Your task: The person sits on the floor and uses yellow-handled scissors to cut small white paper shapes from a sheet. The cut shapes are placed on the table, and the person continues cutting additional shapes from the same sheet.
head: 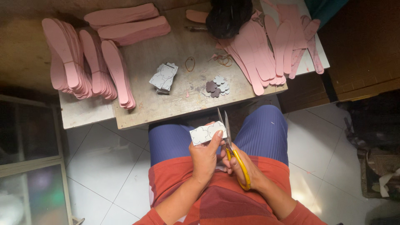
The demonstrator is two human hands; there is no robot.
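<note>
My left hand (205, 156) pinches a small white card (207, 133) printed with flower outlines, held over my lap. My right hand (239, 166) grips yellow-handled scissors (228, 137), blades pointing up and slightly apart at the card's right edge. On the wooden table (141, 108) ahead lie a stack of similar printed cards (164, 78) and a small heap of cut-out flower shapes (216, 86), some dark, some pale.
Piles of pink insole-shaped pieces sit at the table's left (83, 62) and right (271, 46). A black bundle (227, 16) lies at the far edge, with rubber bands (190, 63) nearby. White tiled floor (104, 166) lies below; a dark cabinet (366, 50) stands on the right.
</note>
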